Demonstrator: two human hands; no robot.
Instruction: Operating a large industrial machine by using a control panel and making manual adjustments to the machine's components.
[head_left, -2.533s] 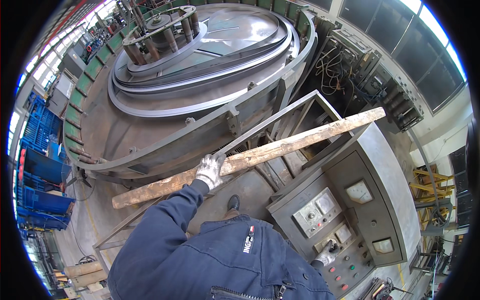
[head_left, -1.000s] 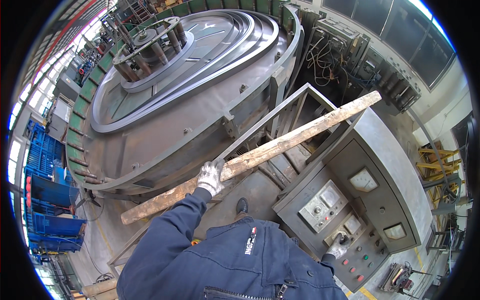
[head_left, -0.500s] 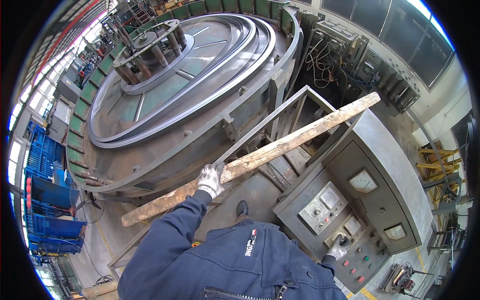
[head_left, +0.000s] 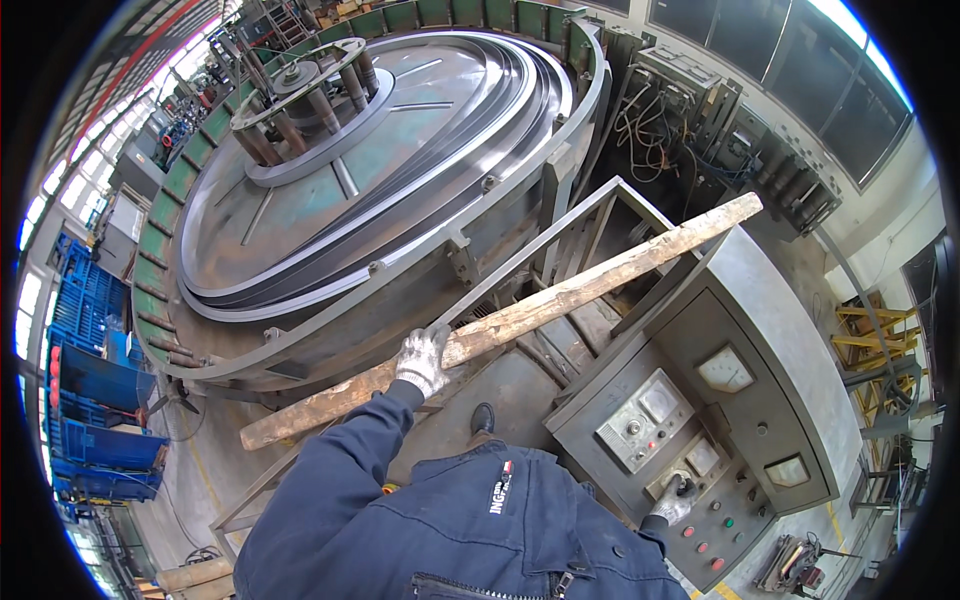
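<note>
My left hand (head_left: 422, 361), in a white and grey work glove, is closed over a long, rough wooden pole (head_left: 600, 277). The pole slants from lower left to upper right, across a metal rail frame (head_left: 540, 250). On the right, my gloved right hand (head_left: 676, 499) is closed at a small plate with a meter on the grey control console (head_left: 725, 420); its fingers cover what looks like a control knob. Beyond the pole, a large round turntable (head_left: 300, 215) carries nested shiny metal rings (head_left: 440, 200), lying off-centre around a hub with upright rollers (head_left: 318, 108).
A green-lined metal wall (head_left: 420, 260) surrounds the turntable. Machinery with loose cables (head_left: 640, 115) stands at the back right. Blue metal equipment (head_left: 105, 400) is at far left, a yellow stand (head_left: 875, 335) at far right. Red and green buttons (head_left: 717, 563) dot the console's lower part.
The turntable has rotated, so its slots and the metal rings lie differently, with the rings shifted nearer and to the right. Both hands and the pole keep their places.
</note>
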